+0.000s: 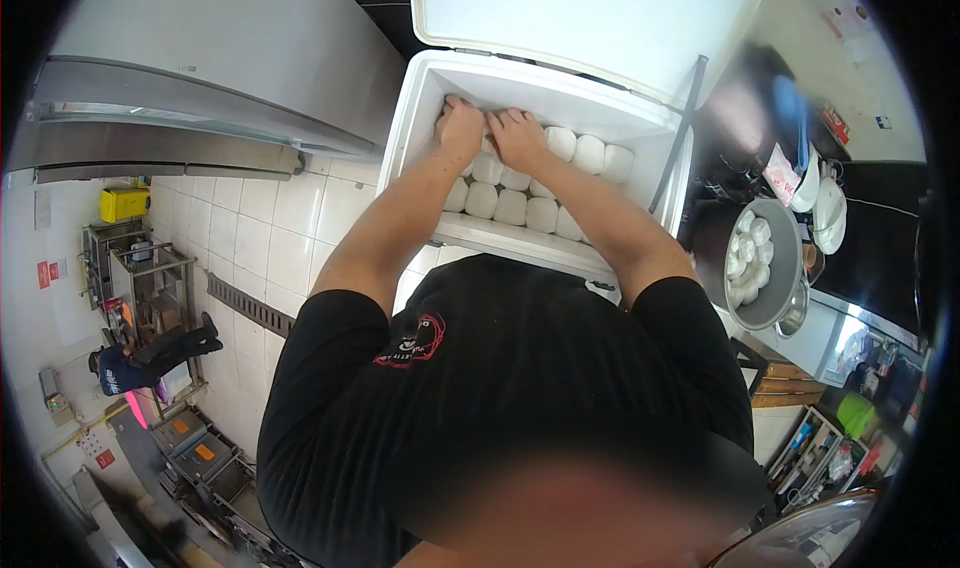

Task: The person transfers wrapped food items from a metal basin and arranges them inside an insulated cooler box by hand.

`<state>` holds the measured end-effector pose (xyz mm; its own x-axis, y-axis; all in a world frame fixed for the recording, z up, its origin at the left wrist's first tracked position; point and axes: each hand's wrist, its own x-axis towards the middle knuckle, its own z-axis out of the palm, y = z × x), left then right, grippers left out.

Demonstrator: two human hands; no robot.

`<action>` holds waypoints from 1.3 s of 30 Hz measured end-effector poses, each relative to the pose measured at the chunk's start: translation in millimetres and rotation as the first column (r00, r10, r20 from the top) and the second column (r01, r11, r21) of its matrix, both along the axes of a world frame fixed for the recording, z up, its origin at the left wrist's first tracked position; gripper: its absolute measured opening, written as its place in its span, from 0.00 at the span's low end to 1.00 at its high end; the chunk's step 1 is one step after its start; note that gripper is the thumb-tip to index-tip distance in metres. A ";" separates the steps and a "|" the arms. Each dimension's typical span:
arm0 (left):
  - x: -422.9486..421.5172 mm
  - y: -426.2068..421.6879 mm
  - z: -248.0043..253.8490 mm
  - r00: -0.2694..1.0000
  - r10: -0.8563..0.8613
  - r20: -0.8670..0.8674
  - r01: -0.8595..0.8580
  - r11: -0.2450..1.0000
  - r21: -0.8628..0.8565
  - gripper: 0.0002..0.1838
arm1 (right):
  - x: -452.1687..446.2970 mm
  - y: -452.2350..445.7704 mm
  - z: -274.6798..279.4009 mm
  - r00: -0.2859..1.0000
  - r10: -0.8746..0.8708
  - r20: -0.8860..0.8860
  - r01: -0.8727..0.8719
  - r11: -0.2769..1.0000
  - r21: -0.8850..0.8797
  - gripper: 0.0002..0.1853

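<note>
My left hand [460, 126]: fingers curled in the far left corner of the white box [590, 107], can't tell if grasping | my right hand [518, 140]: just beside, fingers bent down, grasp likewise hidden | white balls [511, 207]: in rows inside the box

A steel cabinet [230, 43] is standing beside the floor tiles [295, 258], which a grate [248, 306] is crossing. A co-worker [150, 361] is standing by a metal rack [150, 271]; a yellow box [124, 205] is sitting near it.
</note>
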<state>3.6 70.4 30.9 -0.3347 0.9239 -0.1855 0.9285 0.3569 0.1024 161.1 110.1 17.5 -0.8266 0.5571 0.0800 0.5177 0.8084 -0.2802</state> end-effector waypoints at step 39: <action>31.5 -12.9 -10.2 0.581 -0.699 -0.416 0.671 0.701 -0.241 0.27 | 180.1 -46.5 203.4 0.927 -0.286 -0.243 0.043 0.724 -0.689 0.32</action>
<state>35.1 57.5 20.7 0.3397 0.9077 -0.2462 0.8262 -0.4131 -0.3830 341.2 63.6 220.8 -0.7123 0.6900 -0.1283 0.4104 0.2611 -0.8737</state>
